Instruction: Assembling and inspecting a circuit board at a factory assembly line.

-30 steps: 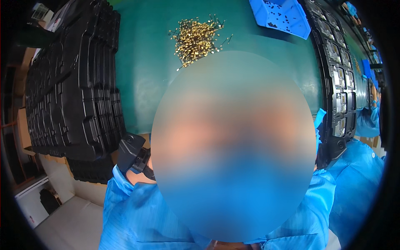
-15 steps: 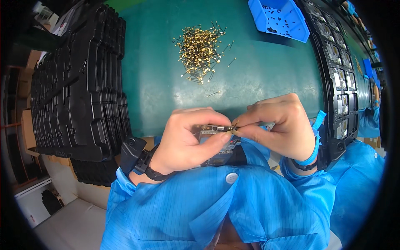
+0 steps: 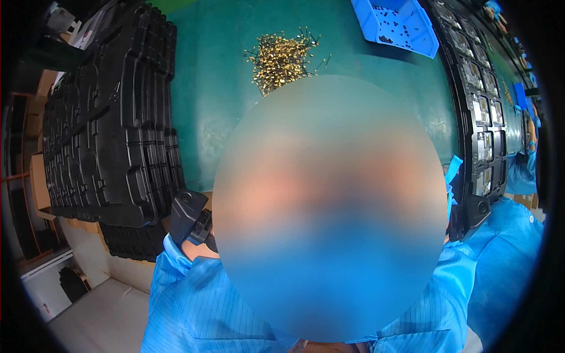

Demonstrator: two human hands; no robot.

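Note:
A large round blur covers the middle of the head view and smears both hands. My left hand (image 3: 268, 191) shows only as a skin-coloured patch, with a black strapped device (image 3: 189, 213) at its wrist. To its right, my right hand (image 3: 397, 173) is an equally vague patch; another black device (image 3: 472, 216) and a blue band (image 3: 452, 169) show by that wrist. Fingers, and anything between them, cannot be made out. Beyond the hands, a pile of small cable-like parts with gold ends and black leads (image 3: 279, 62) lies on the green mat (image 3: 206, 117), its near side lost in the blur.
Stacked black moulded trays (image 3: 112, 117) stand at the left. A blue bin (image 3: 400, 29) holding small black pieces sits at the far right. Along the right edge runs a black tray (image 3: 465, 126) with circuit boards in its pockets. A co-worker's blue sleeve (image 3: 521, 173) shows beyond it.
Half a second ago my left hand clearly held a circuit board and my right fingers pinched at its end. The blur now hides both hands and the board; their movement cannot be told.

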